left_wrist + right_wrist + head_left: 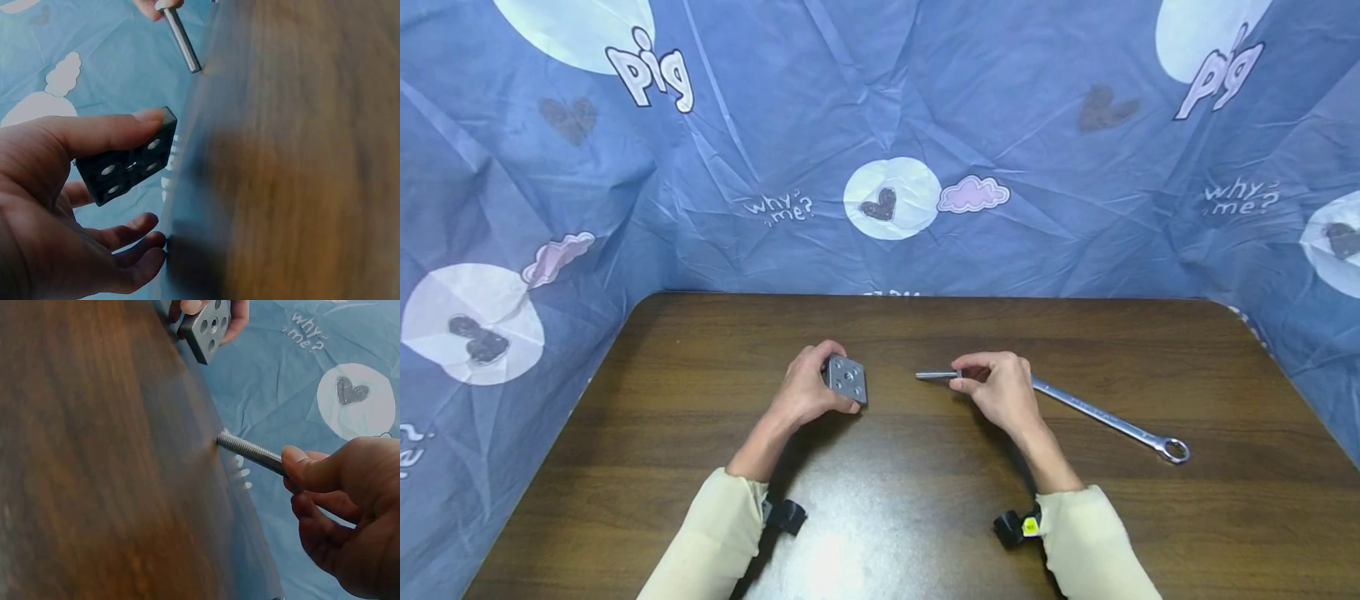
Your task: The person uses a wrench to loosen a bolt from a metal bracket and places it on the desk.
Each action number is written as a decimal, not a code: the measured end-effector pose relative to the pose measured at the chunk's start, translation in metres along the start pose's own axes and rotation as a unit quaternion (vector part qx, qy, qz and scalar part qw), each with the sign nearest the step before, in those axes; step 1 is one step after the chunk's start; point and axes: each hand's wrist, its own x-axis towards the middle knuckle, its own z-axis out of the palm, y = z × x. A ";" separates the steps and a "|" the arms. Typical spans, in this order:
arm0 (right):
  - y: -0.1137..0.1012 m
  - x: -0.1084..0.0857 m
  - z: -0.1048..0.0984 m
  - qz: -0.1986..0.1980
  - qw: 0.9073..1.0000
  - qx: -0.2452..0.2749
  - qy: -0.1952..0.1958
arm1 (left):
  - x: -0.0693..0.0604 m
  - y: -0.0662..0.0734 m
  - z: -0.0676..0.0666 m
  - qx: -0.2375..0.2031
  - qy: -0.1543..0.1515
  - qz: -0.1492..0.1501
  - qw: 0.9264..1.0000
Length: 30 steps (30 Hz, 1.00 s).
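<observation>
My left hand point(807, 385) grips a square grey metal plate point(847, 380) by its edges, thumb on one side and fingers on the other. In the left wrist view the plate point(134, 161) shows several round holes around a smaller centre hole. My right hand point(1002, 388) pinches a bolt point(937, 375) at its head end, the threaded shank pointing left toward the plate. The right wrist view shows the bolt's threads point(250, 452) clearly, while the fingertips hide most of its head. A gap separates the bolt's tip from the plate.
A long silver wrench point(1105, 417) lies on the brown wooden table point(715, 325), its ring end to the right and its other end hidden behind my right hand. A blue printed cloth point(820, 108) hangs around the back and sides.
</observation>
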 end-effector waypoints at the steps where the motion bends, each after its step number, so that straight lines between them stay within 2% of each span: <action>1: 0.001 0.000 0.000 0.000 1.000 -0.003 -0.007 | 0.001 -0.001 0.000 0.001 0.001 -0.002 1.000; 4: 0.005 0.000 0.001 -0.002 0.999 -0.020 -0.036 | 0.002 -0.003 0.000 0.014 0.002 -0.010 1.000; 10: 0.010 -0.001 0.004 0.004 0.996 -0.017 -0.082 | 0.001 -0.006 -0.001 0.075 0.003 -0.037 0.997; 21: 0.013 0.001 0.006 0.017 0.995 -0.010 -0.093 | 0.001 -0.008 -0.001 0.104 0.001 -0.063 0.993; 30: 0.018 0.001 0.009 0.020 0.996 -0.007 -0.089 | 0.001 -0.013 -0.001 0.096 -0.004 -0.080 0.992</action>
